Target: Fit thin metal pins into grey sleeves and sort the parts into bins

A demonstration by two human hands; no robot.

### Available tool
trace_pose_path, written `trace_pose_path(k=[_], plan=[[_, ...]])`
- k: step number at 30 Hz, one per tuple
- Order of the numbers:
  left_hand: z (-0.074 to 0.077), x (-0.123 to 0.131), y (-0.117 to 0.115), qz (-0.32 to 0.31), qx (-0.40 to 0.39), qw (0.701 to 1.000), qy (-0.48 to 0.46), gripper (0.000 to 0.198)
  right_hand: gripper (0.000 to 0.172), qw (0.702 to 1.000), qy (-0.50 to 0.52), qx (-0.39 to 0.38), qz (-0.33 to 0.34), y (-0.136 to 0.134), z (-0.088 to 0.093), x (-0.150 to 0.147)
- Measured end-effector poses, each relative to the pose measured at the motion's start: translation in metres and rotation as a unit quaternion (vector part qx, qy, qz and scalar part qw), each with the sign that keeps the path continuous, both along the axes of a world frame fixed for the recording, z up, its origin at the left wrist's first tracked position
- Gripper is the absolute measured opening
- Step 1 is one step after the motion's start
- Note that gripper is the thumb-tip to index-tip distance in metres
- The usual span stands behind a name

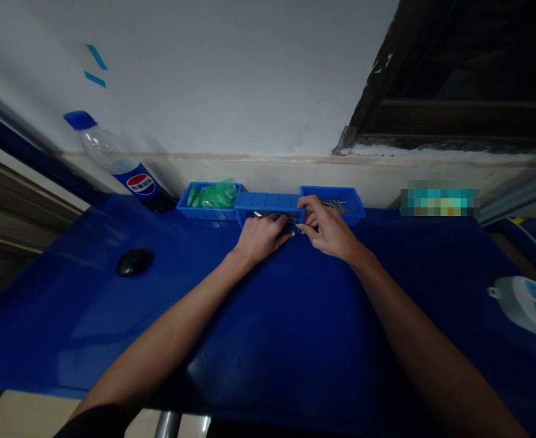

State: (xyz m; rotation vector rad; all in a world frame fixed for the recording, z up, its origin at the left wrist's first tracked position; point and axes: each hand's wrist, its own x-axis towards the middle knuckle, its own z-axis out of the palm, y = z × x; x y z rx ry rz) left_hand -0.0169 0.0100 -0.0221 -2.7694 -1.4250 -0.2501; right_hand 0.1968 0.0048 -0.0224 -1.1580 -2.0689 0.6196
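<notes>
A blue plastic bin (270, 201) stands tipped at the back of the table, its opening facing me. My left hand (262, 237) reaches into that opening, with fingers bent and partly hidden among small shiny metal pieces; what they hold cannot be made out. At the bin's right edge is my right hand (325, 228), its fingers bent over the rim and its thumb below. To the left, a second blue bin (206, 214) holds green plastic pieces or bags (215, 194). Thin metal rods or screws (336, 205) lie in a third bin (356, 210), partly behind my right hand.
A cola bottle (135, 176) with dark liquid leans at the back left near the wall. On the blue table (268, 340) are a black computer mouse (133, 261) at left and a white power strip (530, 304) at right. A blurred-out item (440, 201) sits at the back right.
</notes>
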Motion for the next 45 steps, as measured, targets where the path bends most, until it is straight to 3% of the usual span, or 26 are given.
trace_pose_path(k=[12,18,24,33,38,42,45], plan=[[0.005,0.000,-0.004,-0.027,-0.003,1.000,0.009,0.031,0.041,0.998,-0.028,0.029,0.057,0.001,0.007,0.006],[0.003,0.002,-0.007,-0.056,0.001,0.998,-0.042,0.043,0.035,0.996,-0.028,0.030,0.080,-0.007,0.010,0.009],[-0.006,0.001,-0.007,-0.038,0.047,0.996,-0.072,0.047,0.031,0.996,-0.018,0.040,0.076,-0.009,0.007,0.010],[-0.002,-0.002,-0.003,-0.031,0.069,0.993,-0.089,0.043,0.030,0.994,-0.010,0.083,0.064,-0.008,0.014,0.006],[0.001,-0.005,-0.002,-0.038,0.101,0.992,-0.066,0.047,0.035,0.994,0.080,0.076,0.026,-0.003,0.009,0.003],[-0.002,-0.007,0.002,-0.056,0.117,0.991,-0.036,0.048,0.041,0.982,0.187,0.026,0.000,0.002,0.007,-0.002],[-0.005,-0.008,0.004,-0.055,0.109,0.992,-0.009,0.040,0.044,0.977,0.211,-0.010,-0.010,0.006,0.008,-0.007]])
